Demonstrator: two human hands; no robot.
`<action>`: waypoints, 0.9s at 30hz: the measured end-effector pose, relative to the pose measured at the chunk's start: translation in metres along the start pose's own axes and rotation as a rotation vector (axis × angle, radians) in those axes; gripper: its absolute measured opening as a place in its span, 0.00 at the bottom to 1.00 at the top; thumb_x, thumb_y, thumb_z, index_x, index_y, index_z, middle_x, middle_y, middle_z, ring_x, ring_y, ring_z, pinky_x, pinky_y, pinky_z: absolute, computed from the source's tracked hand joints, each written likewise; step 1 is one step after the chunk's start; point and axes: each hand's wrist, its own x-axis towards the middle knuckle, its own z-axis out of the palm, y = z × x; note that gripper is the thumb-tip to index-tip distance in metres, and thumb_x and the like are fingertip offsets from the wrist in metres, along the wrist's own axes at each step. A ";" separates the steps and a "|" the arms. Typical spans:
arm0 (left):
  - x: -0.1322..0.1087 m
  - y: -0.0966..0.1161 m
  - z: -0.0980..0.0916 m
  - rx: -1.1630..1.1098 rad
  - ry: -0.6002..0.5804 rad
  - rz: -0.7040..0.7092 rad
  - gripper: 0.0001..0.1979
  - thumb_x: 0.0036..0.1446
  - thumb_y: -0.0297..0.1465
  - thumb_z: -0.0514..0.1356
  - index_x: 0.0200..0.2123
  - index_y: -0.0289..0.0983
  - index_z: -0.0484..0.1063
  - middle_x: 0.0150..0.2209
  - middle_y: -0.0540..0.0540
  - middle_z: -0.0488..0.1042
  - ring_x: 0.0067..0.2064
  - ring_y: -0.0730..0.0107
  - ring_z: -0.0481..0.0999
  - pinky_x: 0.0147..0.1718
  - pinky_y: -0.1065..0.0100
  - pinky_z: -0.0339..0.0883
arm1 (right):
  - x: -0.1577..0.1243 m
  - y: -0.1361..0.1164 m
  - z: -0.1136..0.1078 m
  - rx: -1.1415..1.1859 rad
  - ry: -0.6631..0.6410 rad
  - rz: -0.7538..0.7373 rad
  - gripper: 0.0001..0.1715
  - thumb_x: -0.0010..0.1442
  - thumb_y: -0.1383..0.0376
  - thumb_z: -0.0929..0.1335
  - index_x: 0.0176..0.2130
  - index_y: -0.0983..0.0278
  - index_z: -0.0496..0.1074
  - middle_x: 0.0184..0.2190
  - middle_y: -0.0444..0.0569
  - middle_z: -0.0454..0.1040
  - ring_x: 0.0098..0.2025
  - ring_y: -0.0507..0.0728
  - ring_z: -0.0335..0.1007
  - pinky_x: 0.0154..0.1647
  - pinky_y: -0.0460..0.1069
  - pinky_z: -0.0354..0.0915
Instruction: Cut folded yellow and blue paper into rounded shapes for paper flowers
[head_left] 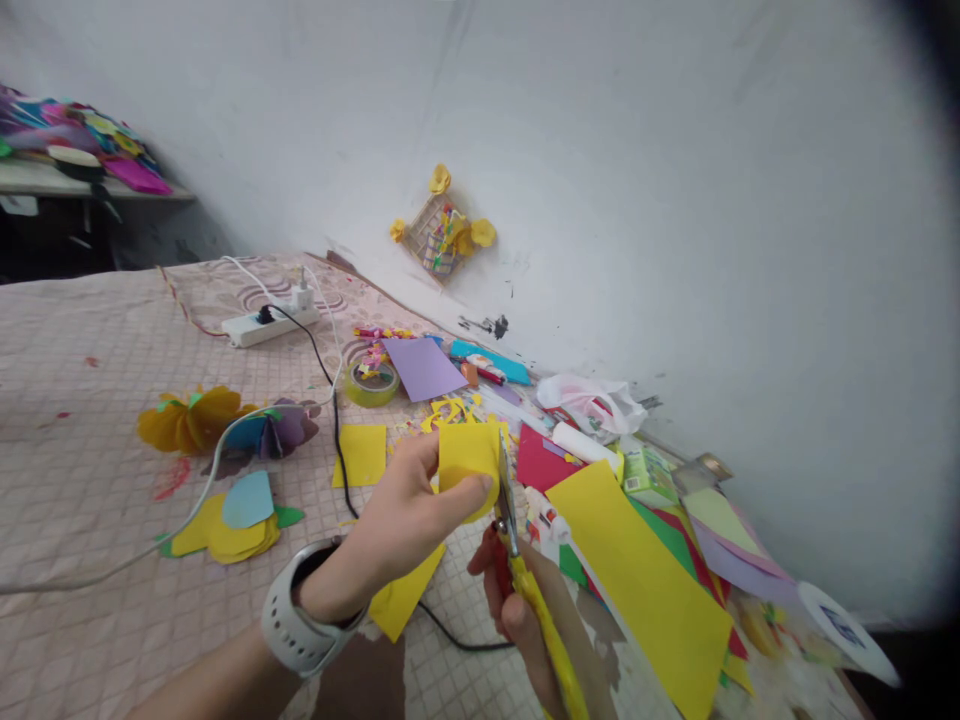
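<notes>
Past the left hand (397,530), a hand's path is running over the pink quilted bedspread (90,450) toward the wall (675,200), with a black cable (337,470) and a white cable (214,480) crossing it and a roll of green tape (371,383) sitting in the way. On the far side, a large yellow paper sheet (637,590) is lying right beside the right hand (510,600), while a white plastic bag (589,405) and a green carton (649,477) are blocking the reach along the wall.
</notes>
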 end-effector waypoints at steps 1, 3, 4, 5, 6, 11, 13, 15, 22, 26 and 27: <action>0.000 0.000 0.000 -0.007 -0.005 -0.006 0.08 0.52 0.31 0.61 0.24 0.35 0.66 0.24 0.52 0.66 0.24 0.76 0.63 0.23 0.74 0.57 | 0.000 0.000 0.000 0.004 -0.004 0.011 0.33 0.52 0.34 0.65 0.34 0.60 0.67 0.19 0.38 0.54 0.22 0.52 0.51 0.21 0.46 0.47; 0.000 0.000 -0.001 -0.029 -0.018 -0.029 0.08 0.52 0.31 0.61 0.24 0.35 0.66 0.24 0.52 0.67 0.24 0.76 0.63 0.23 0.74 0.57 | 0.000 -0.001 0.000 0.016 -0.018 0.015 0.33 0.52 0.33 0.64 0.34 0.59 0.66 0.19 0.38 0.54 0.22 0.52 0.49 0.21 0.46 0.46; 0.001 0.000 -0.001 -0.039 -0.023 -0.040 0.08 0.52 0.31 0.61 0.24 0.35 0.66 0.24 0.52 0.67 0.24 0.76 0.64 0.23 0.74 0.57 | 0.000 -0.002 0.000 0.024 -0.028 0.013 0.33 0.52 0.33 0.64 0.34 0.59 0.66 0.19 0.38 0.54 0.21 0.51 0.48 0.21 0.46 0.44; 0.001 0.000 -0.001 -0.048 -0.023 -0.048 0.08 0.52 0.31 0.61 0.24 0.35 0.66 0.24 0.52 0.67 0.24 0.76 0.64 0.23 0.74 0.57 | 0.000 -0.003 -0.001 0.033 -0.035 0.014 0.33 0.52 0.33 0.65 0.34 0.60 0.65 0.19 0.37 0.53 0.21 0.51 0.46 0.21 0.46 0.43; 0.001 0.001 0.000 -0.056 -0.021 -0.056 0.08 0.52 0.31 0.61 0.25 0.35 0.66 0.24 0.52 0.67 0.24 0.77 0.63 0.22 0.74 0.57 | 0.000 -0.004 -0.001 0.043 -0.035 0.018 0.33 0.52 0.34 0.65 0.34 0.60 0.65 0.18 0.37 0.53 0.20 0.50 0.45 0.21 0.46 0.43; 0.001 0.002 0.001 -0.091 -0.005 -0.079 0.08 0.50 0.31 0.61 0.24 0.35 0.66 0.23 0.52 0.67 0.23 0.77 0.63 0.21 0.74 0.55 | -0.001 -0.005 -0.001 0.062 -0.042 0.057 0.34 0.50 0.34 0.66 0.33 0.60 0.64 0.18 0.38 0.55 0.21 0.50 0.47 0.21 0.46 0.44; 0.001 0.002 0.001 -0.097 -0.008 -0.081 0.07 0.49 0.31 0.61 0.24 0.35 0.66 0.23 0.51 0.67 0.23 0.76 0.63 0.21 0.74 0.56 | -0.001 -0.003 -0.002 0.032 -0.035 0.033 0.33 0.51 0.34 0.66 0.33 0.60 0.64 0.19 0.38 0.57 0.21 0.50 0.48 0.22 0.46 0.45; 0.000 0.002 0.001 -0.108 -0.003 -0.085 0.07 0.49 0.31 0.61 0.24 0.35 0.67 0.24 0.51 0.68 0.24 0.76 0.64 0.22 0.74 0.56 | 0.000 0.000 -0.003 0.020 -0.026 0.013 0.33 0.53 0.34 0.65 0.33 0.60 0.65 0.19 0.39 0.57 0.22 0.50 0.48 0.22 0.46 0.46; 0.002 0.004 0.000 -0.117 -0.022 -0.081 0.08 0.49 0.30 0.61 0.24 0.35 0.65 0.23 0.52 0.65 0.24 0.77 0.61 0.22 0.75 0.54 | 0.005 0.015 -0.007 0.082 -0.096 0.005 0.35 0.52 0.33 0.64 0.33 0.61 0.65 0.18 0.36 0.52 0.20 0.49 0.44 0.20 0.46 0.45; 0.004 0.003 -0.002 -0.113 -0.057 -0.063 0.08 0.50 0.30 0.61 0.25 0.35 0.64 0.23 0.54 0.62 0.23 0.78 0.59 0.21 0.75 0.53 | 0.003 0.011 -0.006 0.039 -0.037 0.004 0.34 0.53 0.34 0.64 0.32 0.61 0.66 0.18 0.37 0.53 0.20 0.50 0.45 0.21 0.46 0.46; 0.004 0.003 -0.003 -0.108 -0.063 -0.062 0.07 0.51 0.30 0.60 0.25 0.35 0.65 0.23 0.54 0.62 0.23 0.79 0.58 0.21 0.75 0.52 | 0.002 0.009 -0.005 0.033 -0.032 0.015 0.34 0.53 0.33 0.63 0.32 0.61 0.65 0.18 0.37 0.53 0.20 0.50 0.46 0.21 0.46 0.46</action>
